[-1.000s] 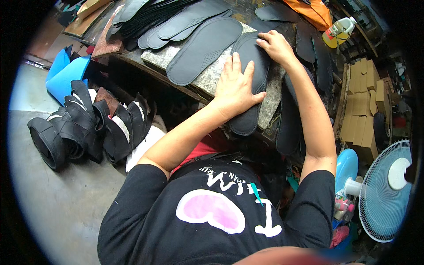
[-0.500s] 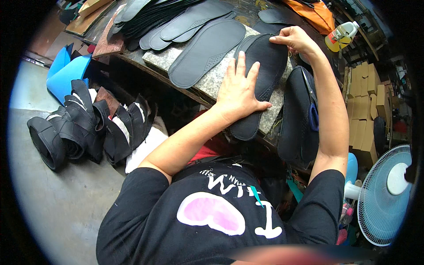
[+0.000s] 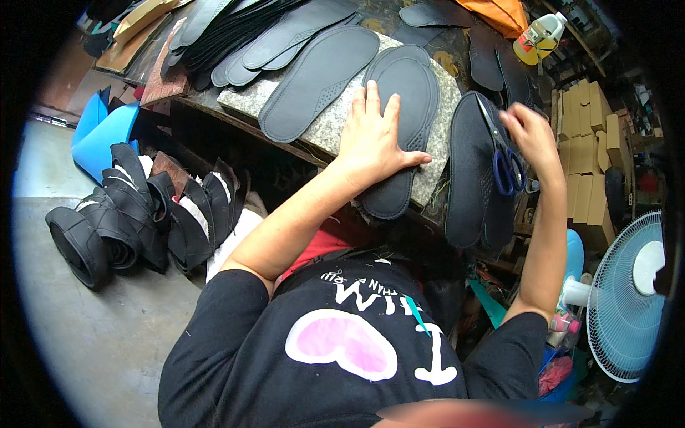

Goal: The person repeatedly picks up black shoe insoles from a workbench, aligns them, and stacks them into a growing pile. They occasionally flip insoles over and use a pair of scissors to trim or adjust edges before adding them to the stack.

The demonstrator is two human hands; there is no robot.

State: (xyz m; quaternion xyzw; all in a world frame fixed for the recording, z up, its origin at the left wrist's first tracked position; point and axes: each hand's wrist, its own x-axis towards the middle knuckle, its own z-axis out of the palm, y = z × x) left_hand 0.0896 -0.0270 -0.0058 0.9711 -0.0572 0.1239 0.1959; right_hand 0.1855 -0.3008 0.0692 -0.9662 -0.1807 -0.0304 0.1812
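Note:
My left hand (image 3: pixel 374 139) lies flat with fingers spread on a black insole (image 3: pixel 418 100), pressing it to a pale speckled stone slab (image 3: pixel 335 125). Another dark piece shows at the insole's upper left edge. On the slab's left, a second black insole (image 3: pixel 321 82) rests with a row of stitching round its rim. My right hand (image 3: pixel 534 139) is raised beside blue-handled scissors (image 3: pixel 508 170), its fingers curled in; whatever they may hold is hidden. Those scissors lie on a group of black insoles (image 3: pixel 469 171) to the right of the slab.
A fanned stack of black insoles (image 3: pixel 250 36) fills the far left of the bench. Rolled black pieces (image 3: pixel 121 214) and a blue sheet (image 3: pixel 103 135) sit at left. On the right are a yellow liquid bottle (image 3: pixel 539 39), cardboard boxes (image 3: pixel 585 143) and a fan (image 3: pixel 628 296).
My right hand has let go of the insole's far edge and moved right and toward me, beside the scissors. My left hand stays on the insole, which now lies flatter.

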